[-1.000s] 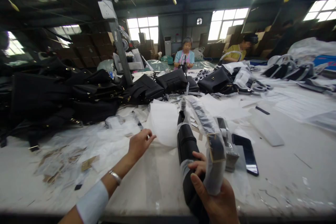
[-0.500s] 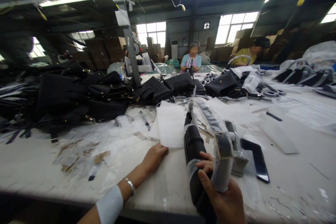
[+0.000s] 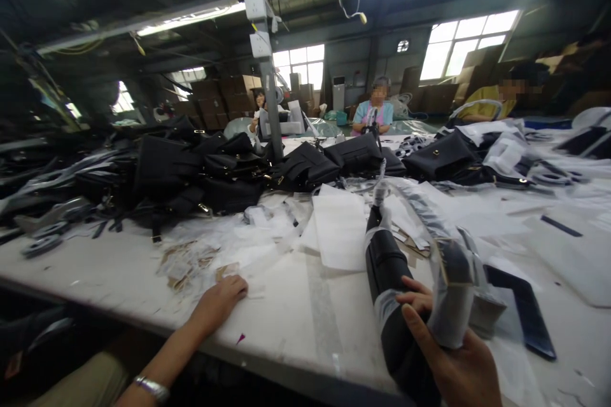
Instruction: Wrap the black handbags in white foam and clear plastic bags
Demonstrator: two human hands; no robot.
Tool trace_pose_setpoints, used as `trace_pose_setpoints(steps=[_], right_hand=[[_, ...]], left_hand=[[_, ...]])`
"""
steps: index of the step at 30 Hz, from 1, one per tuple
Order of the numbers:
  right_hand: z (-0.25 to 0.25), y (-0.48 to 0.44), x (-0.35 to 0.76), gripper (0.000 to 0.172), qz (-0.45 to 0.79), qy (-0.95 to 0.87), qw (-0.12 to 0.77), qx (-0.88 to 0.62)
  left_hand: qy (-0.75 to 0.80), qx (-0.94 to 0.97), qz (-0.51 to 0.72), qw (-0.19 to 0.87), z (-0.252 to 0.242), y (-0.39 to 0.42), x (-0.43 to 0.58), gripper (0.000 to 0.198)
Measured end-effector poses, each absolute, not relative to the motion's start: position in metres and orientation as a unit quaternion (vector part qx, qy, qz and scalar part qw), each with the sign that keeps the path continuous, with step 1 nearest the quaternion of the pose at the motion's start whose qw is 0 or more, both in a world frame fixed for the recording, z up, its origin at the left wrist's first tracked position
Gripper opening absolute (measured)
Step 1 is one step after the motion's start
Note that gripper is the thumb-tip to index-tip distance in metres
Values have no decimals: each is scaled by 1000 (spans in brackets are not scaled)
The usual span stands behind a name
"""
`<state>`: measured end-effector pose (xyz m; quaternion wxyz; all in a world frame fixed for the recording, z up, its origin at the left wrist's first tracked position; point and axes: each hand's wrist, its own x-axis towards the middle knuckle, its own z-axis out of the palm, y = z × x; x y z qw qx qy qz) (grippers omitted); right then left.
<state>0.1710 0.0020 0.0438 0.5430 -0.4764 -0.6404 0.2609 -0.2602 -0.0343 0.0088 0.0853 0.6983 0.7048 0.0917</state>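
My right hand (image 3: 458,356) grips a black handbag (image 3: 389,261) standing on edge at the table's front, its fingers and thumb on the bag beside the handle. White wrapping covers the handle (image 3: 451,318), and clear film wraps part of the body. My left hand (image 3: 222,299) lies palm down on the tabletop, left of the bag, fingers bent and close together. Whatever may be under those fingers is hidden. Just behind them is a heap of paper and brown card scraps (image 3: 188,264). A sheet of white paper (image 3: 338,229) lies between the hands, further back.
Black handbags (image 3: 167,168) are piled along the far left. More lie across the back, near a metal post (image 3: 272,102). A dark phone (image 3: 522,311) rests right of my right hand. Across the table are several people, one in a light blue top (image 3: 358,113).
My left hand has moved left, from the white paper's edge to the scraps. My right hand keeps its grip on the handbag. The view has turned left.
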Motion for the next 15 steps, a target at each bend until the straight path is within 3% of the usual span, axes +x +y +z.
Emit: trace_pose_setpoints(steps=[4,8,12,15], right_hand=[[44,3,166,27,237,-648,537,-485],[45,5,163,30,206,-665,529,-485],[41,7,161,31,198,-673,519,-489],[41,6,153,27,210,-669,529,-477]], left_hand=[[716,686,80,103,28,-32,-271,18],[755,646,100,55,39,-17,-264,31],[730,669,139,12,24,7,-238,33],[683,716,141,33,-2,26,-221,49]])
